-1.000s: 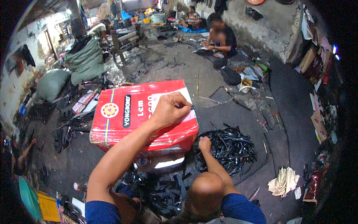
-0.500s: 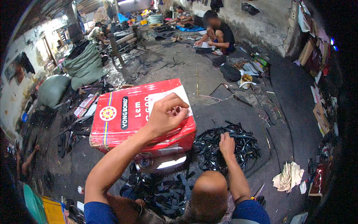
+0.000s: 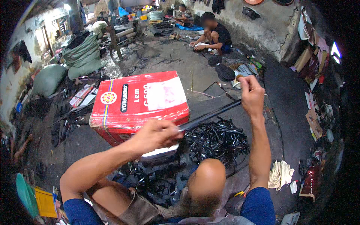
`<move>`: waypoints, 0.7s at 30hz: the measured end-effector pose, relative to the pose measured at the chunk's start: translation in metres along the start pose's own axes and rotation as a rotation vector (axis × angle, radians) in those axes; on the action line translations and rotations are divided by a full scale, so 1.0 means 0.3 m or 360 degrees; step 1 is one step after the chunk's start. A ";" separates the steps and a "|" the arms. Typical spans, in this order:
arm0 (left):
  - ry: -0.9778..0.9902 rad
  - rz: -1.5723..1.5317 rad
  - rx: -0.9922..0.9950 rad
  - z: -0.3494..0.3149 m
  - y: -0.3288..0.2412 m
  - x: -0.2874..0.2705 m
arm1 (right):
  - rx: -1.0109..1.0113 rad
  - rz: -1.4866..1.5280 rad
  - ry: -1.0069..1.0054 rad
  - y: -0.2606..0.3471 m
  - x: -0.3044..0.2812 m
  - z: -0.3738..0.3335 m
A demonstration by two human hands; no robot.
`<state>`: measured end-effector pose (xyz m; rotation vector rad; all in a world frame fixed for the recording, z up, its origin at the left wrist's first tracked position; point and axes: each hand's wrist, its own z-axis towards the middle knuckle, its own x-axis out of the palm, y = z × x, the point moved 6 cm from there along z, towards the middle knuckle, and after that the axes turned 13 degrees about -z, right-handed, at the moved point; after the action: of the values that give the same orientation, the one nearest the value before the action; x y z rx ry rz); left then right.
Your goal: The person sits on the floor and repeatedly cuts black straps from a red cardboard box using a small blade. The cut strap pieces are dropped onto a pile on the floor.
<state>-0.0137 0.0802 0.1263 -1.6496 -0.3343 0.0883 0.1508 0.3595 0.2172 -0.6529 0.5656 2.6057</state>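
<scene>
A narrow, shiny black strip (image 3: 210, 114) stretches between my hands, rising toward the right. My left hand (image 3: 159, 134) is closed on its lower end, in front of the red box (image 3: 108, 125). My right hand (image 3: 253, 96) grips the upper end, held out to the right at a greater height. Beneath the strip lies a tangled heap of glossy black strips (image 3: 217, 142) on the floor. Closer to my legs, flat dark cut pieces (image 3: 161, 183) are scattered. The box is wrapped in clear film, with a pale patch on its top.
A cream cloth (image 3: 280, 175) lies at the right, near a yellow-handled tool (image 3: 239, 194). Green sacks (image 3: 50, 84) stand at the far left. A person (image 3: 216, 35) crouches at the back by the wall. A yellow crate (image 3: 45, 202) is at the lower left.
My right hand has lifted from the heap up and to the right. My left hand has come down from above the box. A black strip is now held taut between them.
</scene>
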 end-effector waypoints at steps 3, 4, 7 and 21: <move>-0.0095 -0.0021 -0.0088 -0.089 0.075 -0.125 | 0.0148 -0.0183 0.0039 -0.236 0.036 -0.003; -0.0189 0.0002 -0.0059 -0.111 0.084 -0.140 | 0.0142 -0.0261 0.0003 -0.294 0.044 -0.007; -0.0249 0.0100 -0.0024 -0.147 0.134 -0.203 | 0.0171 -0.0434 -0.0019 -0.416 0.058 -0.005; -0.0156 0.0335 -0.0323 -0.143 0.181 -0.107 | 0.0228 -0.0747 0.0069 -0.667 0.113 0.000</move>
<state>-0.0245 0.0264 0.0731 -1.8827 -0.2486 0.3026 0.2154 0.5369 0.1428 -0.7000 0.5314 2.0998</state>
